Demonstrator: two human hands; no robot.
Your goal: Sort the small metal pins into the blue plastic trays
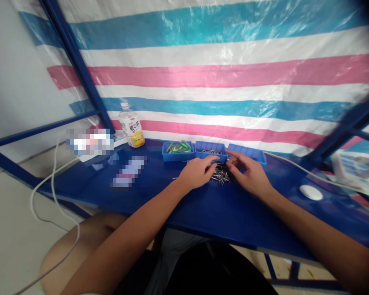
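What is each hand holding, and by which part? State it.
Cannot be told: left hand and right hand close in over the pins; anything pinched is too small to see.

I see a blue table (203,209) and a blue frame (80,69). The sheet (221,73) is striped teal, white and pink. The trays (210,156) are blue, one with green bits (177,147). The pins (221,175) are silver. The bottle (131,130) has a yellow-and-white label, and the cable (39,192) is white.
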